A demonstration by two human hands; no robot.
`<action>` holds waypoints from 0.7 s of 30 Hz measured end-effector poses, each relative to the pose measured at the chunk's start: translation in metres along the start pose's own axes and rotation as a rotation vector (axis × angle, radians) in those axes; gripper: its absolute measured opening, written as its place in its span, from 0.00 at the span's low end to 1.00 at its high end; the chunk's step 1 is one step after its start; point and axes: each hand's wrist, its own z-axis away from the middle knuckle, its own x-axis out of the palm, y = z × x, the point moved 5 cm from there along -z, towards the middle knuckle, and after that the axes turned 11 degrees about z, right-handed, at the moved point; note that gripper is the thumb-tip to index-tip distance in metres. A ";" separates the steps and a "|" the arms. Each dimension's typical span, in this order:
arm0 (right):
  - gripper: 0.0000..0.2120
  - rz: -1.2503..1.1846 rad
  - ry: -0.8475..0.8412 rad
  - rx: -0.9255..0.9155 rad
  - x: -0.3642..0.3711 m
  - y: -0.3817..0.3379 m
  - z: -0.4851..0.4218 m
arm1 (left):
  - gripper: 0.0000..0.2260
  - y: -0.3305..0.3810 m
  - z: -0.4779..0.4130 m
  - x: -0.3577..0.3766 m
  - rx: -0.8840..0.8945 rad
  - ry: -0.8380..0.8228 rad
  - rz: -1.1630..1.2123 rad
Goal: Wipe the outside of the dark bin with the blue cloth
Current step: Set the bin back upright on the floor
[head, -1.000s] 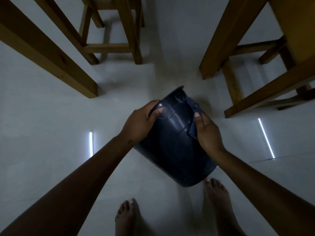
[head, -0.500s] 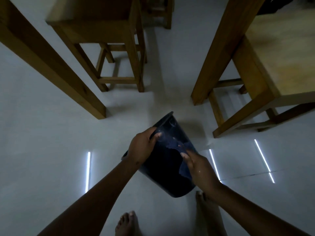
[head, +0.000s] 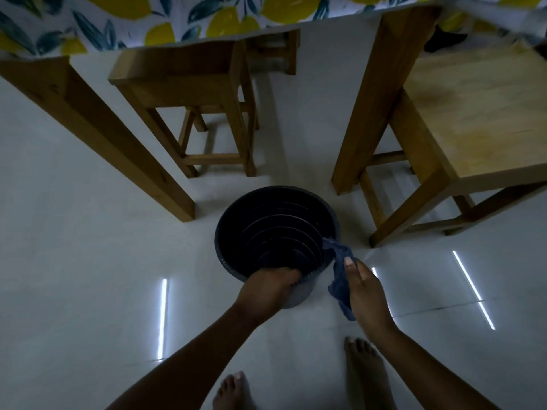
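Note:
The dark bin stands upright on the pale floor, its open mouth facing up and its ribbed inside visible. My left hand grips the near rim of the bin, fingers curled over the edge. My right hand is just right of the bin and holds the blue cloth. The crumpled cloth hangs from the fingers, and its upper end touches the bin's right rim.
A wooden table leg slants at the left and another at the right. One wooden stool stands behind the bin, a second at the right. A lemon-print tablecloth hangs above. My bare feet are near the bottom edge.
The bin was held tilted in the air with the cloth rubbing its side; now it stands upright on the floor. My right hand has come off its side with the cloth.

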 end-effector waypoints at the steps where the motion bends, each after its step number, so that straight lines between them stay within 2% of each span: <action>1: 0.14 0.001 -0.006 -0.002 0.000 0.000 0.004 | 0.12 0.000 0.005 0.008 0.010 -0.033 0.007; 4: 0.13 0.039 -0.040 0.006 0.001 0.004 0.015 | 0.09 0.000 0.020 0.030 0.020 -0.110 0.033; 9: 0.09 0.118 -0.051 -0.005 -0.004 0.009 0.019 | 0.15 -0.007 0.027 0.042 -0.061 -0.208 0.051; 14: 0.08 0.091 -0.014 -0.023 -0.022 -0.016 0.023 | 0.20 0.001 0.027 0.021 -0.162 -0.316 0.018; 18: 0.09 0.105 0.017 -0.069 -0.045 -0.036 0.033 | 0.18 0.031 0.010 -0.016 -0.142 -0.243 0.015; 21: 0.10 0.089 0.073 -0.090 -0.070 -0.051 0.037 | 0.18 0.073 -0.011 -0.049 -0.057 -0.142 0.004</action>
